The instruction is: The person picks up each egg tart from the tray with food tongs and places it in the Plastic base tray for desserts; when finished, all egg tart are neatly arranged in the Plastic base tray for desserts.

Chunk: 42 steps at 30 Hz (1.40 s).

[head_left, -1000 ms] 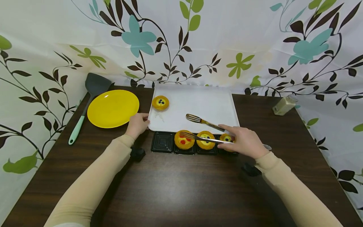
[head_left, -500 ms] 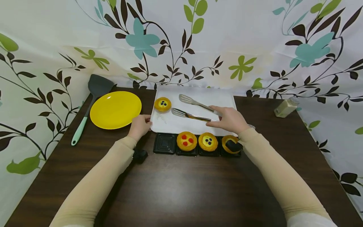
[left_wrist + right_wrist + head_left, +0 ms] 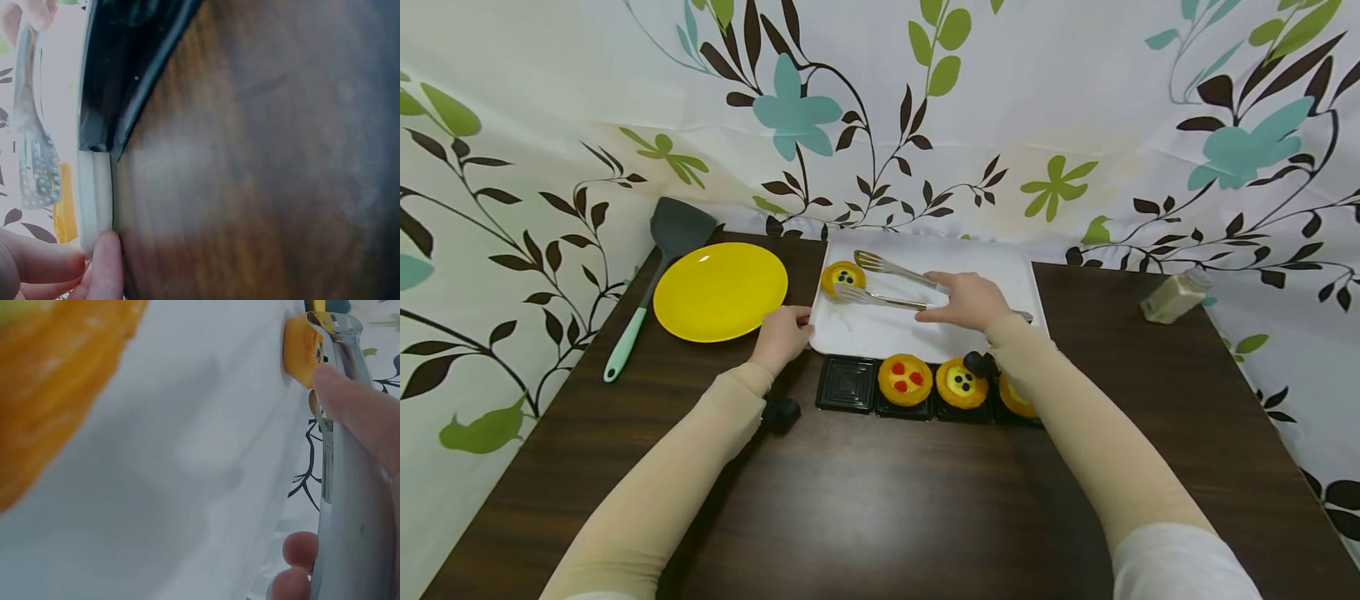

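My right hand (image 3: pixel 966 300) holds metal tongs (image 3: pixel 891 268) over the white tray (image 3: pixel 925 333), their two slotted ends spread apart. One end overlaps the egg tart with blue dots (image 3: pixel 842 277) at the tray's left side, and the other reaches past its far right. In the right wrist view the same tart (image 3: pixel 301 350) appears beyond the tongs (image 3: pixel 344 356). My left hand (image 3: pixel 782 337) pinches the tray's front left corner, thumb and finger on the rim (image 3: pixel 94 206). In front of the tray, a black four-square holder (image 3: pixel 846 383) carries three tarts, one partly behind my right forearm.
A yellow plate (image 3: pixel 721 292) lies left of the tray, overlapping a dark spatula (image 3: pixel 681 225) with a mint handle. A small jar (image 3: pixel 1176 296) lies tilted at the back right. A patterned curtain (image 3: pixel 985 108) hangs behind the table (image 3: pixel 865 517).
My right hand has moved left and back with the tongs, from above the black holder to the tart on the tray. My left hand stays at the tray corner.
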Available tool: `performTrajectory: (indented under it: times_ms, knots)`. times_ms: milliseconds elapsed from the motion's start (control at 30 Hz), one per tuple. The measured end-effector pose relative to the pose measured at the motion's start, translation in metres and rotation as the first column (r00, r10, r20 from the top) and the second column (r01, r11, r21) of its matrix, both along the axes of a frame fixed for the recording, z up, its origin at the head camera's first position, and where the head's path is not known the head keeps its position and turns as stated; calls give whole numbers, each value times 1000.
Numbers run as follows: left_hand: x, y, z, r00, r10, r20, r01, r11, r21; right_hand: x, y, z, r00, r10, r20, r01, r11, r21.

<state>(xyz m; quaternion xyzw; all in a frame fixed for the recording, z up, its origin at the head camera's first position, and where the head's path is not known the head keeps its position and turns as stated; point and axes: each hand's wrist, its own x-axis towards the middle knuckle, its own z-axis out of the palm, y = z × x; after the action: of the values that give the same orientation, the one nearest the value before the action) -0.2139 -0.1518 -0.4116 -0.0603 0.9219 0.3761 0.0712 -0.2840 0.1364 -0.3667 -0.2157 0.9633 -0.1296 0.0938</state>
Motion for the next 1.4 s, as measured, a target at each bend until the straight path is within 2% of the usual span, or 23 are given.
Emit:
performTrajectory:
  times_ms: [233,567,833,1000,1233,1400]
  knots:
    - [1,1,1,1000,6,-21,-6,1000,-2,-6,-9,-4,1000,-1,-10,1,1000,22]
    - [0,2,-1,1000,10,3,-10,1000,2,-8,-13,-6,1000,-2,9,2,1000,12]
    - [0,2,1,1000,16,14,-16,1000,9,-2,-7,-6,1000,6,-16,-7,998,-54]
    - [0,2,1,999,26,27,-27,1000,15,11,-1,0,999,20,-31,-22,996,-82]
    - [-1,3,0,1000,24,19,-24,999,29,43,14,5,996,63,-59,-68,993,-98]
    - [0,3,0,1000,16,6,-16,1000,18,63,23,9,996,75,-48,-80,992,-98]
